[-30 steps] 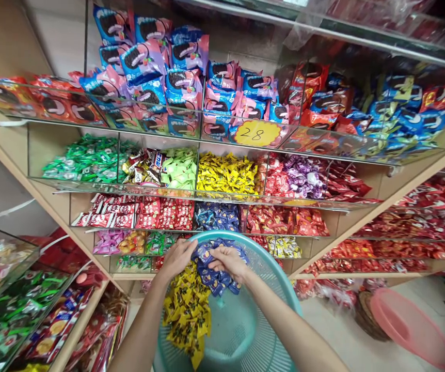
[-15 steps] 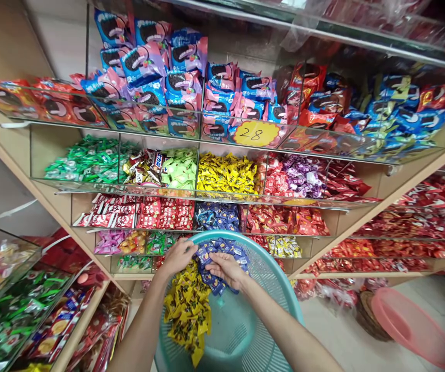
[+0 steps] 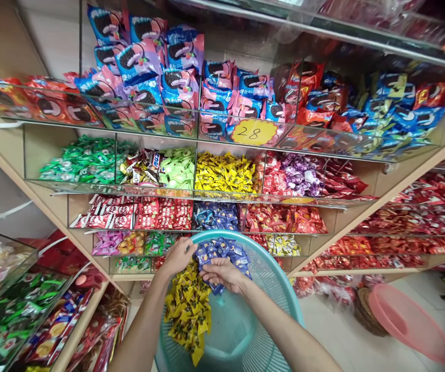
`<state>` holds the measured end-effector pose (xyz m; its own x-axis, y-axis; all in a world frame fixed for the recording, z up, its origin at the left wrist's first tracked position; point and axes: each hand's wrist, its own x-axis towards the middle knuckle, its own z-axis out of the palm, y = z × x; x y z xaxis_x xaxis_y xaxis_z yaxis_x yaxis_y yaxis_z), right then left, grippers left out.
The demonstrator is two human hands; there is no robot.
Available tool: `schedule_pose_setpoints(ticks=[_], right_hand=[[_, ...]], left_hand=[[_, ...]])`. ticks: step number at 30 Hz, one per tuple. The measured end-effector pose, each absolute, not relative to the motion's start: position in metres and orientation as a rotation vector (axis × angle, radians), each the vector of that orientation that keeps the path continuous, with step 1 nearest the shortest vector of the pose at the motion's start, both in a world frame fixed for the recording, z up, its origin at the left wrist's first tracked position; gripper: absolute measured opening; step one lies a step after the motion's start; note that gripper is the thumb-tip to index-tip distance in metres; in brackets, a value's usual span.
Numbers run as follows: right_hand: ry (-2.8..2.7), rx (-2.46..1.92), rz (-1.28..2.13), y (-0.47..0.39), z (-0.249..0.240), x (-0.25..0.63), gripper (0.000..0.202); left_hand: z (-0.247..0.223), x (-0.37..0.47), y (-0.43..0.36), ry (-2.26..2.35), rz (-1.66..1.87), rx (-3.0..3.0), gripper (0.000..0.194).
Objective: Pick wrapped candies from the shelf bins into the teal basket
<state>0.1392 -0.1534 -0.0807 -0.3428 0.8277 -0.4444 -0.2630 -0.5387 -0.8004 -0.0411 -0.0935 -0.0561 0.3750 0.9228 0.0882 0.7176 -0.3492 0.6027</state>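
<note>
A turquoise plastic basket [image 3: 290, 289] with slotted sides stands below the shelves. Inside it, a heap of yellow candy packets [image 3: 187, 310] lies to the left, and small dark blue candy packets [image 3: 226, 250] lie against the far side. My left hand [image 3: 179, 257] is closed on the basket's far-left rim, thumb and fingers curled over it. Over the near edge of the blue heap, my right hand [image 3: 224, 274] has its fingers pinched together at a blue packet, close to where blue meets yellow. The fingers partly cover that packet.
Glass-fronted shelves [image 3: 156, 191] of wrapped sweets rise ahead, with a yellow "28" price tag [image 3: 255, 132] on an upper one. More candy bins [image 3: 9, 310] stand close at left. A pink basket [image 3: 412, 325] is on the floor at right.
My right hand has shifted slightly left and down over the blue packets, its fingers curled closer together. My left hand stays on the rim. The view has moved slightly.
</note>
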Motion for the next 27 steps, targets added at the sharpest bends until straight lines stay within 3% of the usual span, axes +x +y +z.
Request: schedule_pose_setpoints(ticks=[9, 18, 27], right_hand=[[-0.91, -1.177, 1.968, -0.154, -0.075, 0.145, 0.029], [-0.878, -1.187, 1.661, -0.152, -0.022, 0.204, 0.025], [-0.937, -1.46, 1.751, -0.202, -0.053, 0.223, 0.032]], left_hand=[[-0.049, -0.041, -0.1, 1.447, 0.577, 2.145, 0.036], [-0.029, -0.04, -0.11, 1.485, 0.553, 1.951, 0.055], [-0.024, -0.037, -0.114, 1.516, 0.509, 1.964, 0.058]])
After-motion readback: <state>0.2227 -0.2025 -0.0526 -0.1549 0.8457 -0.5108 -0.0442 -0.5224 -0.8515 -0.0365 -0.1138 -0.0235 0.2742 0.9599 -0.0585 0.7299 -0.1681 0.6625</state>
